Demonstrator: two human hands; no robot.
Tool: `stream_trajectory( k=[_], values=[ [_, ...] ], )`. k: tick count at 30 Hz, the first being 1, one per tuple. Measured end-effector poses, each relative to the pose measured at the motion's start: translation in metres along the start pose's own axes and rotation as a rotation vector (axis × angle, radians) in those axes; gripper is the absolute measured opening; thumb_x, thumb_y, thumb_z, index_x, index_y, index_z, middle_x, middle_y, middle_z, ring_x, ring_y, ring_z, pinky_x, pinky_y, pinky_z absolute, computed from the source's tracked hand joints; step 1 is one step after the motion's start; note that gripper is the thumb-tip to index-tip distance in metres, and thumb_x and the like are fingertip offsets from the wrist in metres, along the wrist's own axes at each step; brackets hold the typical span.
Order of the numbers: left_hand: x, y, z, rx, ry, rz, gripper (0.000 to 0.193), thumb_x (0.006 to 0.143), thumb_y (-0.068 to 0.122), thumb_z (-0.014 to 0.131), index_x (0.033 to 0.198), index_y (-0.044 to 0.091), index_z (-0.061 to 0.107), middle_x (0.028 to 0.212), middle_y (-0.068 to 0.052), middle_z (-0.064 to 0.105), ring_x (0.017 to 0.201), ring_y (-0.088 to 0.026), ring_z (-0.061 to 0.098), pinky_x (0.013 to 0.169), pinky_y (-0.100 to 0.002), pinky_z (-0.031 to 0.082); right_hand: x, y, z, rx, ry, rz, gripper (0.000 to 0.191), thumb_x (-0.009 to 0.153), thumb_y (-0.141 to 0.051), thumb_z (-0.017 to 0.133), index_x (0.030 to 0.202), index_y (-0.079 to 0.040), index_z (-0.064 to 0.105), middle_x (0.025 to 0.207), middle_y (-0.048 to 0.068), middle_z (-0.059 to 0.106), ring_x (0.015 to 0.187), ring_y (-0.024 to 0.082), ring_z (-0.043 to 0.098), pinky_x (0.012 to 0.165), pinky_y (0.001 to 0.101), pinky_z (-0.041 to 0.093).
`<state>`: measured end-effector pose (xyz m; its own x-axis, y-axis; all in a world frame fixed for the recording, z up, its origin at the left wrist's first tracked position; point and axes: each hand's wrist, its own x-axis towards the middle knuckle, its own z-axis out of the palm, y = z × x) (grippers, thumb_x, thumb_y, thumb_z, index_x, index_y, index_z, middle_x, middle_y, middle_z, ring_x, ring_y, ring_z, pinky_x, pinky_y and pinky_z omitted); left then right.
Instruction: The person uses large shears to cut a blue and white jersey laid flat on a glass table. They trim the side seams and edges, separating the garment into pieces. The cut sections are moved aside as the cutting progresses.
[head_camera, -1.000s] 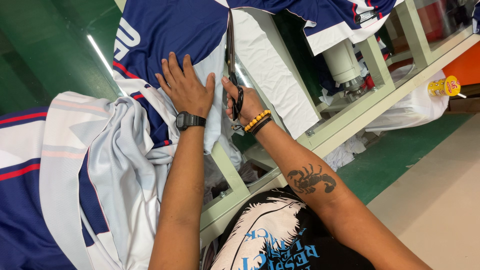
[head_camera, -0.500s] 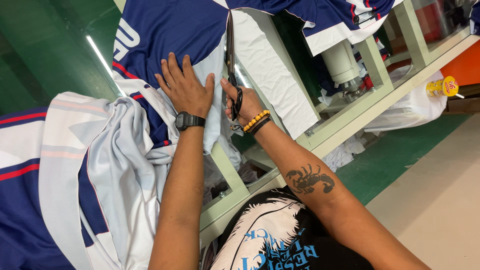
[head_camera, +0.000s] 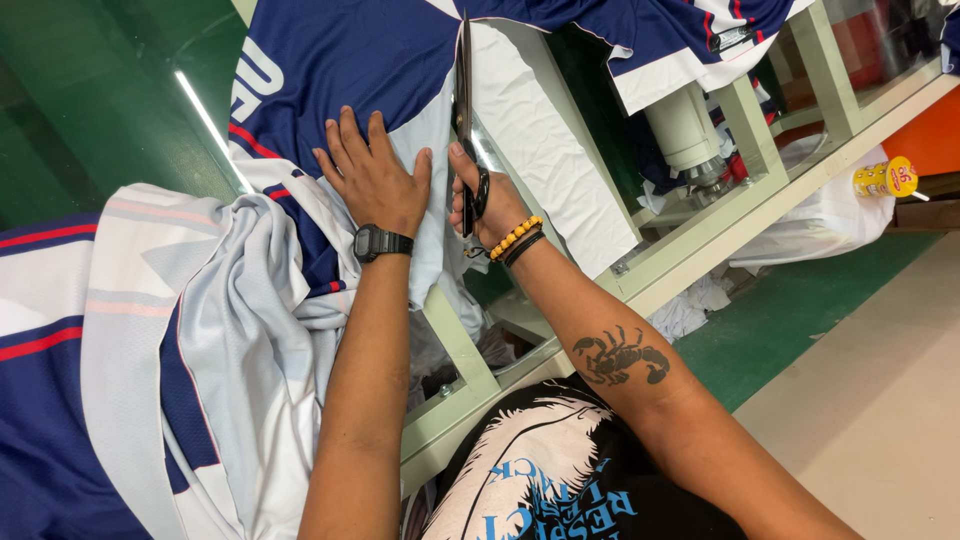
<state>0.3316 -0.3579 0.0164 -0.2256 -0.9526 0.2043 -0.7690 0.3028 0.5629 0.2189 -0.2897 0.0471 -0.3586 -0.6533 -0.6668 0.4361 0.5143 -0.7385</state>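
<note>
I see my left hand (head_camera: 375, 178) pressed flat, fingers spread, on the navy and white fabric (head_camera: 330, 70) that lies over the green glass-topped table (head_camera: 90, 110). It grips nothing; the palm just pins the cloth near its white edge. My right hand (head_camera: 485, 205) is closed around the handles of the long scissors (head_camera: 464, 100), whose blades point away from me along the line where the navy cloth meets the white sheet (head_camera: 545, 150). The two hands sit just beside each other, thumbs nearly touching. To my left a bunched heap of pale grey jersey cloth (head_camera: 230, 330) crowds the wrist, leaving little room there. To my right the table's pale green frame edge (head_camera: 720, 235) drops off to open floor (head_camera: 880, 400), with a yellow thread spool (head_camera: 885, 180) at the far rim.
</note>
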Motion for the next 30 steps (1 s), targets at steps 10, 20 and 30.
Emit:
stream_trajectory(
  k=[10, 20, 30],
  values=[
    [0.0, 0.0, -0.003, 0.01, 0.003, -0.005, 0.075, 0.084, 0.047, 0.08, 0.141, 0.006, 0.054, 0.154, -0.023, 0.038, 0.148, -0.043, 0.026, 0.119, -0.064, 0.016, 0.006, -0.012, 0.005, 0.006, -0.001, -0.001, 0.057, 0.077, -0.065, 0.075, 0.073, -0.011, 0.059, 0.053, 0.002, 0.056, 0.041, 0.016, 0.059, 0.04, 0.0283, 0.051],
    [0.0, -0.003, 0.004, 0.021, 0.002, -0.007, 0.075, 0.083, 0.047, 0.08, 0.141, 0.006, 0.054, 0.154, -0.023, 0.039, 0.148, -0.043, 0.027, 0.119, -0.064, 0.017, 0.015, -0.013, 0.004, 0.023, -0.019, -0.013, 0.057, 0.077, -0.065, 0.075, 0.072, -0.01, 0.059, 0.053, 0.002, 0.056, 0.041, 0.016, 0.058, 0.04, 0.0282, 0.051],
    [-0.003, -0.009, 0.014, 0.022, 0.005, -0.001, 0.076, 0.084, 0.047, 0.08, 0.142, 0.006, 0.053, 0.154, -0.023, 0.038, 0.148, -0.043, 0.026, 0.119, -0.064, 0.016, 0.02, -0.006, -0.004, 0.028, -0.002, -0.053, 0.055, 0.077, -0.06, 0.079, 0.071, -0.009, 0.059, 0.051, 0.002, 0.055, 0.038, 0.015, 0.056, 0.037, 0.0279, 0.05]
  ],
)
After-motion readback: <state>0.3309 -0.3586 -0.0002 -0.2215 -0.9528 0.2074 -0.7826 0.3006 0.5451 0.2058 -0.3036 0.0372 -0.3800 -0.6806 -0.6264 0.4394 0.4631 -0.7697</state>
